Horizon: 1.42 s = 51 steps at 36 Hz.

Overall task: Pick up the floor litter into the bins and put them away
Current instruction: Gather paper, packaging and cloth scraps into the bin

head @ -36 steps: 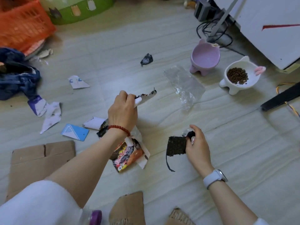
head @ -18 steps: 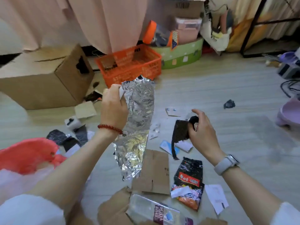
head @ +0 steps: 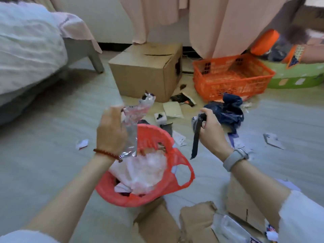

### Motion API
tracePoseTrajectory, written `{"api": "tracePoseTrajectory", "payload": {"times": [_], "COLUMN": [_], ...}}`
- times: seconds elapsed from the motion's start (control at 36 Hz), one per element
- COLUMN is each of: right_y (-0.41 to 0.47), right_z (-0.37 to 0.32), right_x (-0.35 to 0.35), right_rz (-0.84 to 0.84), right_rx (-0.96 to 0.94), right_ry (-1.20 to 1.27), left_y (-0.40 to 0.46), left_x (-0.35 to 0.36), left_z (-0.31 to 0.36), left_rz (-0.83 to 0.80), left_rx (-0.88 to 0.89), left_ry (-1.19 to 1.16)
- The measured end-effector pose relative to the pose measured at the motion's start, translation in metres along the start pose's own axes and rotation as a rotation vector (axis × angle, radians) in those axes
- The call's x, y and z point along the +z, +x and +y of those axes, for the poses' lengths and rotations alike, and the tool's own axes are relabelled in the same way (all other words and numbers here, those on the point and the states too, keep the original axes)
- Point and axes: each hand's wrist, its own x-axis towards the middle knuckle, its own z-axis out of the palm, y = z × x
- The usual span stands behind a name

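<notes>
My left hand (head: 112,132) grips a silver foil wrapper (head: 135,118) and holds it upright over the red bag-lined bin (head: 168,142), its lower end reaching down at the bin's mouth. White crumpled paper (head: 145,172) fills much of the bin. My right hand (head: 212,132) pinches a dark flat scrap (head: 196,137) that hangs down just right of the bin. Paper scraps (head: 178,140) and cardboard pieces (head: 172,109) lie scattered on the floor behind the bin.
A cardboard box (head: 145,72) and an orange crate (head: 233,76) stand at the back, a green bin (head: 296,76) at the far right. Dark blue cloth (head: 228,111) lies behind my right hand. A bed (head: 29,50) fills the left. Torn cardboard (head: 196,221) lies close in front.
My view swung left, bringing the red bin under my hands. My left hand lowered the foil wrapper to the bin's mouth. My right hand still holds the dark scrap.
</notes>
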Motion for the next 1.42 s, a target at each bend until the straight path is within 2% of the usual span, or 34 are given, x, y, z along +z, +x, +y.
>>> {"api": "tracePoseTrajectory", "payload": {"times": [0.08,0.17,0.19,0.22,0.28,0.39,0.53,0.58,0.64,0.69,0.75,0.92,1.06,1.19,1.33,1.42], "right_y": [-0.003,-0.009,-0.011,-0.012,-0.015,-0.013,-0.020,-0.027,-0.033,-0.033,-0.031,-0.043,-0.050,-0.050,-0.036,-0.021], "right_z": [-0.012,-0.022,-0.026,-0.030,-0.038,-0.054,-0.059,-0.057,-0.054,-0.049,-0.043,-0.010,0.001,-0.005,-0.049,-0.073], "right_x": [0.025,0.042,0.046,0.050,0.058,0.078,0.104,0.115,0.128,0.142,0.158,0.201,0.217,0.209,0.160,0.116], "right_rz": [-0.049,-0.112,-0.130,-0.139,-0.142,-0.202,-0.527,-0.617,-0.726,-0.820,-0.852,-1.031,-1.202,-1.248,-1.252,-1.112], "right_rx": [-0.022,-0.065,-0.086,-0.113,-0.168,-0.287,-0.434,-0.524,-0.573,-0.591,-0.627,-0.678,-0.558,-0.486,-0.289,-0.223], "right_ry": [-0.008,-0.053,-0.070,-0.093,-0.144,-0.221,-0.237,-0.335,-0.520,-0.667,-0.759,-0.994,-1.032,-0.937,-0.534,-0.272], "left_y": [-0.045,-0.084,-0.094,-0.100,-0.100,-0.085,-0.073,-0.075,-0.080,-0.086,-0.094,-0.114,-0.117,-0.107,-0.074,-0.041], "left_x": [0.003,0.006,0.006,0.004,-0.001,-0.016,-0.033,-0.029,-0.021,-0.011,-0.001,0.003,0.003,-0.001,-0.001,0.005], "left_z": [-0.027,-0.038,-0.039,-0.039,-0.038,-0.045,-0.061,-0.074,-0.088,-0.100,-0.107,-0.105,-0.105,-0.100,-0.083,-0.061], "left_rz": [-0.468,-1.012,-1.107,-1.131,-1.001,-0.528,-0.220,-0.220,-0.332,-0.442,-0.502,-0.422,-0.438,-0.481,-0.413,-0.384], "left_rx": [-0.004,0.054,0.072,0.051,-0.068,-0.114,-0.150,-0.188,-0.339,-0.517,-0.595,-0.655,-0.617,-0.605,-0.530,-0.512], "left_ry": [-0.028,0.136,0.124,0.067,-0.084,-0.175,-0.038,0.051,0.107,0.059,0.000,-0.072,-0.021,0.115,0.105,-0.018]}}
